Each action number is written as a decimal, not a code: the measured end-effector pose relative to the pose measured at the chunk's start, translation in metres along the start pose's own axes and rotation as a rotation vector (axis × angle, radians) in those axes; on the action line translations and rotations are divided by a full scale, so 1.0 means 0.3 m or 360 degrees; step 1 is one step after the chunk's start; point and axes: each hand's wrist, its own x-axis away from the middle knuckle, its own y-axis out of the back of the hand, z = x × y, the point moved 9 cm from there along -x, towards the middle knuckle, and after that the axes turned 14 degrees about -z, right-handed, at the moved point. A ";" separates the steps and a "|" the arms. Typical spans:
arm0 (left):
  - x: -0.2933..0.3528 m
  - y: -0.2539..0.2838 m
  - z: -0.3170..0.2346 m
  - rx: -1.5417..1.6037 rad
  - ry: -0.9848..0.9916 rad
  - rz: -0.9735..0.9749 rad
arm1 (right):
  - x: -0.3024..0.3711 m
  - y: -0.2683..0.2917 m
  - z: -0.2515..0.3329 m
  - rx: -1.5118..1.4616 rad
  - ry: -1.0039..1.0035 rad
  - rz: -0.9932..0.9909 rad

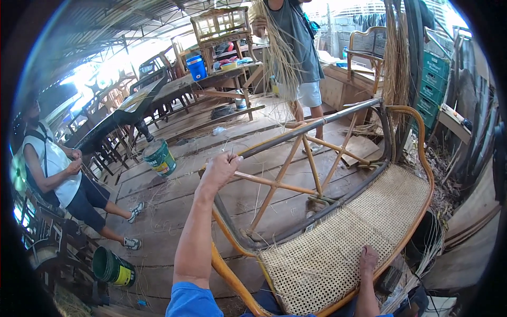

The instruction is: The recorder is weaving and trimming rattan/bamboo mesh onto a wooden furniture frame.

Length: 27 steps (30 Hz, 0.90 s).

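A wooden bench frame [280, 185] lies tipped in front of me, with dark rails and crossed lighter struts. Pale woven cane webbing [338, 238] fills the near panel inside a curved, varnished rim [430, 169]. My left arm stretches forward, and my left hand [221, 170] is closed at the frame's far left corner. A thin sliver shows at its fingertips, too small to name. On the webbing near the front rim rests my right hand [368, 259], its fingers curled. Whatever it may pinch is hidden.
One person [55, 164] sits at left, hands together; another [301, 53] stands beyond the frame with a bundle of long fibres [280, 58]. Green buckets [113, 267] stand on the plank floor [179, 211]. Hanging fibres [397, 63] and green crates [434, 79] are at right.
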 end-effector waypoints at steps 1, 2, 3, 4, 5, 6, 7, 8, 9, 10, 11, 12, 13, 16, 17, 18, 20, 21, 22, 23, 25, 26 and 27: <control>0.003 0.003 -0.008 -0.0019 0.0006 -0.0004 | 0.000 0.008 0.003 0.0003 0.0006 -0.0021; 0.004 0.003 -0.010 -0.0037 0.0012 -0.0009 | 0.006 0.006 -0.005 0.0009 0.0004 -0.0017; 0.003 0.005 -0.008 -0.0040 0.0015 -0.0011 | 0.005 0.004 -0.001 -0.0022 0.0028 -0.0041; 0.003 0.003 -0.005 -0.0040 0.0013 0.0007 | 0.005 0.004 0.005 -0.0052 0.0051 -0.0066; 0.004 0.001 -0.003 -0.0040 0.0011 0.0024 | 0.005 0.004 0.005 -0.0055 0.0054 -0.0063; 0.005 0.000 -0.006 -0.0040 0.0015 0.0025 | 0.004 0.005 0.004 -0.0040 0.0043 -0.0025; 0.007 -0.002 -0.014 -0.0035 0.0022 0.0037 | 0.004 0.002 0.003 -0.0025 0.0033 0.0012; 0.008 -0.006 -0.016 -0.0030 0.0029 0.0049 | 0.002 0.000 0.006 -0.0023 0.0034 0.0015; 0.009 -0.006 -0.014 -0.0030 0.0031 0.0053 | 0.003 0.003 0.005 -0.0031 0.0016 0.0007; 0.009 -0.003 -0.012 -0.0014 0.0026 0.0049 | 0.004 0.007 0.007 -0.0040 -0.0002 0.0000; 0.009 -0.002 -0.011 0.0003 0.0019 0.0045 | 0.004 0.013 0.012 -0.0036 -0.0004 0.0001; 0.009 -0.003 -0.010 0.0004 0.0020 0.0048 | 0.001 0.017 0.021 -0.0047 -0.0012 0.0022; 0.009 -0.001 -0.012 -0.0005 -0.0001 0.0035 | -0.002 0.018 0.028 -0.0058 -0.0020 0.0041; 0.009 -0.004 -0.016 0.0007 -0.0018 0.0036 | -0.010 0.034 0.042 -0.0013 0.0022 -0.0007; 0.010 -0.007 -0.016 0.0028 -0.0012 0.0048 | -0.010 0.038 0.044 -0.0013 0.0020 -0.0009; 0.008 -0.007 -0.015 0.0029 -0.0016 0.0049 | -0.011 0.041 0.049 -0.0043 0.0020 -0.0001; 0.006 -0.009 -0.003 -0.0059 -0.0001 0.0059 | -0.012 0.039 0.052 -0.0074 0.0018 0.0003; 0.006 -0.010 -0.004 -0.0057 -0.0005 0.0060 | -0.010 0.044 0.050 -0.0089 0.0024 -0.0018; 0.007 -0.007 -0.005 -0.0062 -0.0014 0.0044 | -0.009 0.049 0.048 -0.0105 0.0031 -0.0039; 0.007 -0.004 -0.006 -0.0068 -0.0022 0.0028 | -0.006 0.050 0.046 -0.0104 0.0029 -0.0043; 0.005 -0.007 0.002 -0.0079 -0.0022 0.0035 | -0.002 0.048 0.048 -0.0062 0.0043 -0.0068; 0.004 -0.008 0.004 -0.0092 -0.0017 0.0041 | -0.001 0.044 0.043 -0.0063 0.0043 -0.0070; 0.004 -0.010 0.003 -0.0090 -0.0019 0.0041 | 0.001 0.035 0.032 -0.0074 0.0027 -0.0056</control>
